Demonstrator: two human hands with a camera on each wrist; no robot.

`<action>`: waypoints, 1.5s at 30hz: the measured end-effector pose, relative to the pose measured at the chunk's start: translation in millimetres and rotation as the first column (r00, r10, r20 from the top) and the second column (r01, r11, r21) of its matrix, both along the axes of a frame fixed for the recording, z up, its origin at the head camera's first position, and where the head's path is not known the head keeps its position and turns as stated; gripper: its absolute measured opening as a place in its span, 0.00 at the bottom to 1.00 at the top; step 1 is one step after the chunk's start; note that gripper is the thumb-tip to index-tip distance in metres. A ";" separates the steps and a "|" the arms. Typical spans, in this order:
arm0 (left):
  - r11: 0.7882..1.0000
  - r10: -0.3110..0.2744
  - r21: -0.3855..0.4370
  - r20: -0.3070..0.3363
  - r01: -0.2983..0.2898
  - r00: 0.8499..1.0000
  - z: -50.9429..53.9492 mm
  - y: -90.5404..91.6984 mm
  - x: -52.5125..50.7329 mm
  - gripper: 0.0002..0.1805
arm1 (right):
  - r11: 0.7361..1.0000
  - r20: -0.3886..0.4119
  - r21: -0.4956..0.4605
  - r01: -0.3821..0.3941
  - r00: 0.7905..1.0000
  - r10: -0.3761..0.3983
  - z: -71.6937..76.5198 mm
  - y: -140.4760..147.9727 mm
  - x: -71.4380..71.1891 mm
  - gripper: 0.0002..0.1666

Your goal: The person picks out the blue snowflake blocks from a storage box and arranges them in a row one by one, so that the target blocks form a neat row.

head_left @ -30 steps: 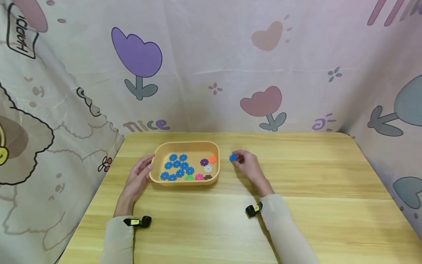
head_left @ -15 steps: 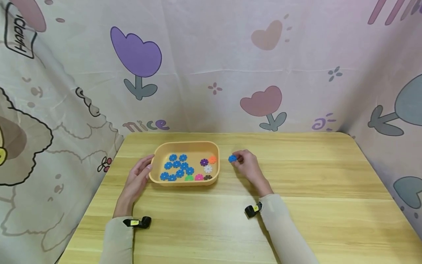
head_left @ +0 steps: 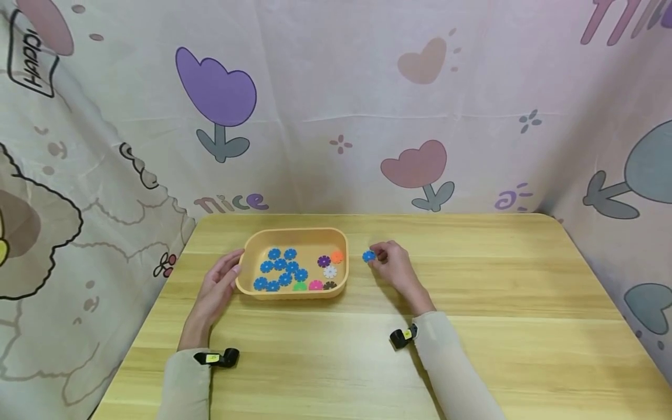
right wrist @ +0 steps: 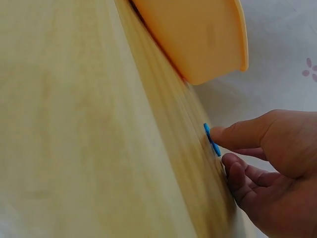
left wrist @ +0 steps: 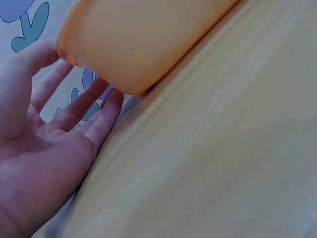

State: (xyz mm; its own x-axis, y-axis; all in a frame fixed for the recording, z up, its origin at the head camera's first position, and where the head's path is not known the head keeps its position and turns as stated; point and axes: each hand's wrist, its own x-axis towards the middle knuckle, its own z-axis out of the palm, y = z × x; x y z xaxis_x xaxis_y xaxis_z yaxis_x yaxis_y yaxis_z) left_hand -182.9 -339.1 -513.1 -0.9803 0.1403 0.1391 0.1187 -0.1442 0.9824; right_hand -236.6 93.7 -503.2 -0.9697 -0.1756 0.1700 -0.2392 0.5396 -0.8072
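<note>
A yellow plastic tub (head_left: 294, 294) stands on the table, holding several blue snowflake discs (head_left: 280, 264) on its left side. My left hand (head_left: 215, 287) holds the tub's left end, thumb at the rim and fingers against the outer wall. In the left wrist view, those fingers (left wrist: 106, 111) are spread beside the tub's corner. Right of the tub, my right hand (head_left: 395, 267) pinches one blue snowflake disc (head_left: 368, 256) at its edge. The right wrist view shows the thumb on this disc (right wrist: 212, 140), low at the tabletop; the index fingertip is hidden.
Inside the tub's right side lie single discs: purple (head_left: 324, 261), orange (head_left: 336, 256), white (head_left: 329, 272), green (head_left: 300, 286), pink (head_left: 316, 284) and dark (head_left: 329, 285). A printed curtain (head_left: 315, 70) hangs behind the wooden table (head_left: 488, 274).
The pinched blue disc has come slightly left and down, and its face shows flatter. My left hand and the tub have stayed in place; the head view has shifted a little.
</note>
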 end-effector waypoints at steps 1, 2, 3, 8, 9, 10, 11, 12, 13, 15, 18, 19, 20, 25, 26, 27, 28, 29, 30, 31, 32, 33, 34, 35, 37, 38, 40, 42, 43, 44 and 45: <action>1.000 0.004 -0.002 0.003 -0.004 1.000 -0.7 -0.1 -0.3 0.26 | 1.000 -0.001 -0.008 -0.002 1.000 0.002 0.0 0.3 0.0 0.20; 1.000 0.010 -0.003 0.007 -0.010 1.000 -1.1 -0.1 -0.8 0.26 | 1.000 -0.003 -0.015 -0.005 1.000 0.005 0.1 0.6 0.0 0.20; 1.000 0.015 -0.005 0.011 -0.015 1.000 -1.2 -0.1 -1.2 0.26 | 1.000 -0.007 -0.019 -0.010 1.000 0.010 0.2 0.9 -0.1 0.20; 1.000 0.022 -0.003 0.012 -0.022 1.000 -1.1 0.2 -3.7 0.26 | 0.999 -0.014 -0.035 -0.024 1.000 0.024 4.0 2.1 -0.3 0.21; 1.000 0.016 0.000 0.007 -0.016 1.000 -0.9 0.0 -3.9 0.26 | 0.999 -0.017 -0.038 -0.026 1.000 0.026 4.9 2.2 -0.5 0.21; 1.000 0.012 0.003 0.004 -0.012 1.000 -0.8 0.1 -4.1 0.26 | 0.999 -0.017 -0.047 -0.028 0.999 0.027 6.5 2.2 -0.3 0.21; 1.000 0.009 0.006 0.001 -0.009 1.000 -0.7 0.1 -4.2 0.25 | 0.998 -0.015 -0.060 -0.031 0.999 0.030 8.1 2.1 0.0 0.21; 1.000 0.007 0.007 -0.003 -0.007 1.000 -0.6 0.4 -4.2 0.25 | 0.997 -0.013 -0.075 -0.031 0.999 0.030 9.5 2.0 0.2 0.21; 1.000 0.003 0.008 -0.004 -0.003 1.000 -0.4 0.5 -4.1 0.25 | 0.995 -0.010 -0.093 -0.032 0.999 0.031 11.3 1.9 0.7 0.21; 1.000 0.001 0.005 -0.001 -0.001 1.000 -0.4 1.0 -4.0 0.25 | 0.992 -0.009 -0.126 -0.033 0.999 0.032 14.6 1.7 1.7 0.21; 1.000 0.012 -0.002 0.011 -0.012 1.000 -0.9 1.7 -4.0 0.26 | 0.985 -0.010 -0.170 -0.034 0.999 0.033 20.8 0.9 4.3 0.21; 1.000 0.017 -0.004 0.016 -0.017 1.000 -1.2 1.8 -4.1 0.26 | 0.984 -0.013 -0.177 -0.036 0.999 0.034 23.3 0.3 5.3 0.21; 1.000 0.025 -0.007 0.021 -0.025 0.999 -1.5 1.9 -4.1 0.26 | 0.982 -0.020 -0.183 -0.039 0.999 0.036 25.5 -0.3 6.1 0.21; 1.000 0.026 -0.010 0.022 -0.026 0.999 -2.8 1.1 -4.0 0.26 | 0.975 -0.040 -0.218 -0.051 0.998 0.043 37.7 -5.3 10.9 0.19; 1.000 0.022 -0.009 0.022 -0.022 1.000 -2.9 0.8 -4.0 0.26 | 0.972 -0.042 -0.228 -0.052 0.998 0.043 39.9 -6.6 11.9 0.19; 1.000 0.018 -0.007 0.022 -0.018 1.000 -2.7 0.5 -4.1 0.26 | 0.970 -0.045 -0.237 -0.054 0.998 0.045 42.0 -8.1 13.1 0.18; 1.000 0.016 -0.008 0.023 -0.016 1.000 -2.6 0.1 -4.1 0.26 | 0.968 -0.046 -0.246 -0.056 0.998 0.046 44.1 -9.6 14.3 0.18; 1.000 0.014 -0.005 0.024 -0.014 1.000 -2.3 -0.2 -4.3 0.26 | 0.966 -0.049 -0.251 -0.058 0.998 0.047 45.9 -11.4 15.4 0.18; 1.000 0.014 -0.002 0.025 -0.014 1.000 -1.8 -0.5 -4.5 0.26 | 0.966 -0.050 -0.253 -0.061 0.998 0.049 47.7 -13.3 16.6 0.18; 1.000 0.016 -0.002 0.027 -0.016 1.000 -1.4 -0.8 -4.6 0.26 | 0.964 -0.052 -0.257 -0.064 0.997 0.052 49.7 -15.4 17.9 0.18; 1.000 0.017 -0.002 0.027 -0.017 0.999 -0.8 -1.1 -4.6 0.26 | 0.963 -0.053 -0.260 -0.068 0.997 0.056 51.5 -17.7 19.2 0.18; 1.000 0.020 -0.001 0.027 -0.020 0.999 -0.2 -1.3 -4.6 0.26 | 0.962 -0.054 -0.263 -0.075 0.997 0.063 53.5 -20.2 20.7 0.18; 1.000 0.024 -0.006 0.025 -0.024 0.999 0.3 -1.4 -4.5 0.26 | 0.961 -0.058 -0.263 -0.084 0.996 0.072 55.5 -22.9 22.1 0.19; 1.000 0.025 -0.004 0.023 -0.025 0.999 0.5 -1.4 -4.4 0.26 | 0.960 -0.063 -0.264 -0.094 0.995 0.080 57.5 -26.0 23.7 0.19; 1.000 0.019 -0.004 0.014 -0.019 1.000 0.5 -1.6 -4.3 0.26 | 0.955 -0.072 -0.270 -0.121 0.992 0.105 61.3 -32.8 26.5 0.19; 1.000 0.015 -0.002 0.009 -0.015 1.000 0.5 -1.5 -4.3 0.26 | 0.953 -0.079 -0.271 -0.135 0.990 0.118 62.7 -36.5 27.6 0.19; 1.000 0.007 0.002 0.001 -0.007 1.000 -0.1 -1.4 -4.3 0.26 | 0.949 -0.102 -0.268 -0.167 0.984 0.145 64.3 -44.3 28.4 0.20; 1.000 -0.003 0.006 -0.005 0.003 1.000 -0.7 -1.4 -4.1 0.26 | 0.944 -0.122 -0.261 -0.203 0.977 0.177 65.1 -52.2 28.0 0.20; 1.000 -0.002 0.003 -0.004 0.002 1.000 -0.9 -1.3 -3.6 0.26 | 0.942 -0.129 -0.253 -0.221 0.973 0.193 65.0 -56.3 27.2 0.20; 1.000 -0.004 0.005 -0.005 0.004 1.000 -1.3 -1.2 -3.2 0.26 | 0.941 -0.132 -0.245 -0.235 0.969 0.208 64.8 -60.3 26.0 0.20; 1.000 -0.003 0.004 -0.005 0.003 1.000 -1.7 -1.1 -2.8 0.26 | 0.938 -0.133 -0.237 -0.252 0.965 0.225 64.4 -64.1 24.5 0.20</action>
State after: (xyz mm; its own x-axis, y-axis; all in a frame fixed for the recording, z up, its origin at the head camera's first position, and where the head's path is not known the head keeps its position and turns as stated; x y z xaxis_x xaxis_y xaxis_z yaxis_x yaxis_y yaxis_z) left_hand -185.7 -340.1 -514.7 -0.9792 0.1427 0.1442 0.1228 -0.1488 0.9812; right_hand -212.1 29.6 -438.8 -0.8796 -0.3386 0.3342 -0.4244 0.2408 -0.8729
